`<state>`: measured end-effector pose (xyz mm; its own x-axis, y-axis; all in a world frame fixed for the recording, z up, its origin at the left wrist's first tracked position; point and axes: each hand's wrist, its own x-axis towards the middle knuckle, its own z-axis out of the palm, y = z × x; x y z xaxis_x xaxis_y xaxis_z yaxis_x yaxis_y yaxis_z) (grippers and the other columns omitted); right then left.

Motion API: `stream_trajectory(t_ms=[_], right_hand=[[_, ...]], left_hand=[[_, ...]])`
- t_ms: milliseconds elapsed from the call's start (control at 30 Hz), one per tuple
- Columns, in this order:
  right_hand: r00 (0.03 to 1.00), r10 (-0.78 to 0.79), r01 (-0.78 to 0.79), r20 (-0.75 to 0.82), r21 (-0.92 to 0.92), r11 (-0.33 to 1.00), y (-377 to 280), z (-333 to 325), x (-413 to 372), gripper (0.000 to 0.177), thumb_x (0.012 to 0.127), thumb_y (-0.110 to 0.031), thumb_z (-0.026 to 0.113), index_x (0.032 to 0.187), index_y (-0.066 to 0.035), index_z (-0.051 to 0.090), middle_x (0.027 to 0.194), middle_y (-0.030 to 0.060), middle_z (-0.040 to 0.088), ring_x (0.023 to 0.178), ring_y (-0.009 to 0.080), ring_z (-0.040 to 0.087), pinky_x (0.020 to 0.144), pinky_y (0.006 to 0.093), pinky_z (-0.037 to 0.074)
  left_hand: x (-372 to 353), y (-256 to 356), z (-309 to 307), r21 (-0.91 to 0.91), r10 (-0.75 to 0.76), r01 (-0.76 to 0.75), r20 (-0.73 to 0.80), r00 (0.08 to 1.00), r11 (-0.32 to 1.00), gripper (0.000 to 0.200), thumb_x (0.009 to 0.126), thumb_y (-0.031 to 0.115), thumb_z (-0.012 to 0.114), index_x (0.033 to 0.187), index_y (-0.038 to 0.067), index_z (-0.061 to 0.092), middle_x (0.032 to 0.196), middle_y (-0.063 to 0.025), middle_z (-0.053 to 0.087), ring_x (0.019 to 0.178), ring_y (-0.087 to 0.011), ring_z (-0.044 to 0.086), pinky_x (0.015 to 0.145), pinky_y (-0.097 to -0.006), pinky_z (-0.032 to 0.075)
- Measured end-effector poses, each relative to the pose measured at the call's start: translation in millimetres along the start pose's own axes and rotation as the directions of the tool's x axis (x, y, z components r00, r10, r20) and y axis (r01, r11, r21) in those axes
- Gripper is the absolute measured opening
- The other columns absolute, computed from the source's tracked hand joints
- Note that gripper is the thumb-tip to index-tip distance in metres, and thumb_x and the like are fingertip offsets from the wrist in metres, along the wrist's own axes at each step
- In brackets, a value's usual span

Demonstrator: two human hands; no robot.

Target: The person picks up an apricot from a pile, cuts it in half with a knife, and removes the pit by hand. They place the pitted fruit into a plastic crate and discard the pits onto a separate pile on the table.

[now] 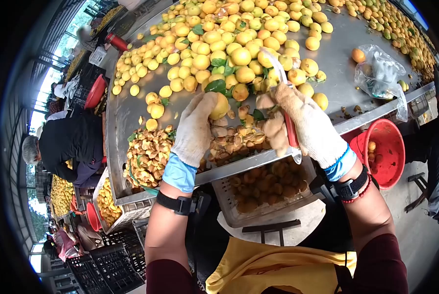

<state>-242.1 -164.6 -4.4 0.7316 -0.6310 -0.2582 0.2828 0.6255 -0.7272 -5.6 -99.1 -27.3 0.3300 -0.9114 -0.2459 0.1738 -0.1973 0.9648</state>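
My left hand (196, 128), in a soiled white glove over a blue one, closes round a yellow apricot (220, 107) at the front of the metal table. My right hand (305, 120), gloved the same way, grips a knife by its red handle (291, 130). Its curved blade (277, 64) points up and away over the fruit. Between my hands lie cut, brownish apricot pieces (236, 139) and green leaves (216, 86). Beyond them spreads a large heap of whole apricots (202, 36). The right fingertips are partly hidden.
Below the table edge (244, 168) stands a white crate (236, 215) of fruit. A pile of cut pieces (148, 156) sits left, a plastic bag (381, 73) right. A red bucket (386, 154) is at the right. Another person (75, 147) bends over at the left.
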Motion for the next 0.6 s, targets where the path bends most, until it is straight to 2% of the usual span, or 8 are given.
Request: stream_trajectory(t_ms=[33, 133, 167, 233, 267, 367, 533, 600], right_hand=[[0.993, 0.031, -0.062, -0.11, -0.289, 0.955, -1.0, 8.9, -5.4, 0.041, 0.107, -0.047, 0.054, 0.109, -0.007, 0.064, 0.062, 0.0067, 0.061, 0.04, 0.0139, 0.053, 0.037, 0.0249, 0.042], [0.989, 0.092, -0.138, -0.115, -0.508, 0.85, 9.2, 34.6, -12.5, 0.042, 0.106, -0.043, 0.054, 0.113, -0.003, 0.066, 0.069, 0.0066, 0.062, 0.048, 0.0105, 0.054, 0.044, 0.0243, 0.042], [0.994, 0.095, -0.112, -0.058, -0.489, 0.865, 15.6, 38.6, -12.3, 0.038, 0.106, -0.04, 0.054, 0.113, -0.005, 0.066, 0.07, 0.0064, 0.063, 0.05, 0.0106, 0.055, 0.046, 0.0235, 0.043], [0.999, 0.042, -0.028, 0.022, -0.44, 0.898, 33.6, 41.1, -12.1, 0.035, 0.107, -0.035, 0.054, 0.115, -0.004, 0.066, 0.069, 0.0059, 0.063, 0.052, 0.0102, 0.056, 0.048, 0.0229, 0.043], [0.998, 0.049, -0.032, 0.026, -0.444, 0.896, 36.3, 45.2, -13.3, 0.035, 0.107, -0.035, 0.054, 0.115, -0.004, 0.066, 0.069, 0.0059, 0.063, 0.052, 0.0102, 0.056, 0.048, 0.0229, 0.043], [0.993, 0.036, 0.026, 0.113, -0.506, 0.862, 42.1, 55.3, -15.5, 0.032, 0.107, -0.032, 0.053, 0.117, -0.003, 0.065, 0.07, 0.0045, 0.062, 0.054, 0.01, 0.057, 0.049, 0.0228, 0.044], [0.997, -0.011, 0.052, 0.074, -0.58, 0.813, 51.7, 62.9, -10.6, 0.033, 0.104, -0.03, 0.057, 0.114, 0.0, 0.067, 0.072, 0.0052, 0.066, 0.056, 0.011, 0.06, 0.05, 0.0246, 0.046], [0.992, -0.063, 0.114, 0.106, -0.596, 0.795, 56.9, 64.3, -6.6, 0.034, 0.103, -0.03, 0.059, 0.114, 0.001, 0.067, 0.073, 0.0058, 0.066, 0.056, 0.0108, 0.061, 0.05, 0.0251, 0.046]], left_hand=[[-8.2, 1.7, -7.1, 0.0, 0.001, -0.001, -0.019, 1.0, 1.0, 0.054, 0.104, 0.044, 0.059, 0.136, 0.0, 0.056, 0.107, -0.0128, 0.071, 0.075, -0.0142, 0.063, 0.057, -0.0256, 0.056], [-33.7, 4.8, -23.7, -0.62, 0.05, 0.225, 0.393, 0.918, 0.752, 0.052, 0.108, 0.044, 0.054, 0.135, 0.001, 0.053, 0.116, -0.0161, 0.069, 0.085, -0.0209, 0.067, 0.072, -0.0329, 0.061], [-43.9, 2.6, -21.4, -0.627, 0.055, 0.215, 0.382, 0.922, 0.749, 0.052, 0.108, 0.044, 0.054, 0.135, 0.001, 0.053, 0.116, -0.0161, 0.069, 0.085, -0.0209, 0.067, 0.072, -0.0329, 0.061], [-67.0, 1.1, -1.7, -0.692, 0.09, 0.017, 0.118, 0.989, 0.722, 0.045, 0.11, 0.036, 0.051, 0.135, -0.001, 0.052, 0.121, -0.0181, 0.067, 0.099, -0.027, 0.068, 0.083, -0.0371, 0.06], [-71.9, -5.8, -4.8, -0.735, 0.148, -0.012, 0.121, 0.982, 0.678, 0.041, 0.11, 0.031, 0.05, 0.134, -0.002, 0.052, 0.125, -0.0196, 0.065, 0.112, -0.0312, 0.067, 0.09, -0.0383, 0.06], [-83.7, -7.8, -1.2, -0.75, 0.128, -0.059, 0.035, 0.991, 0.659, 0.041, 0.109, 0.03, 0.051, 0.134, -0.003, 0.053, 0.126, -0.0196, 0.064, 0.117, -0.0318, 0.066, 0.096, -0.0395, 0.059], [-78.5, -29.1, -11.3, -0.757, 0.163, -0.017, 0.119, 0.979, 0.653, 0.048, 0.11, 0.04, 0.05, 0.137, 0.0, 0.053, 0.132, -0.0175, 0.063, 0.12, -0.0308, 0.064, 0.104, -0.0438, 0.054], [-75.1, -31.0, -4.5, -0.67, 0.086, -0.087, -0.035, 0.996, 0.738, 0.061, 0.11, 0.051, 0.044, 0.142, -0.001, 0.049, 0.133, -0.02, 0.063, 0.121, -0.0311, 0.062, 0.103, -0.0431, 0.052]])
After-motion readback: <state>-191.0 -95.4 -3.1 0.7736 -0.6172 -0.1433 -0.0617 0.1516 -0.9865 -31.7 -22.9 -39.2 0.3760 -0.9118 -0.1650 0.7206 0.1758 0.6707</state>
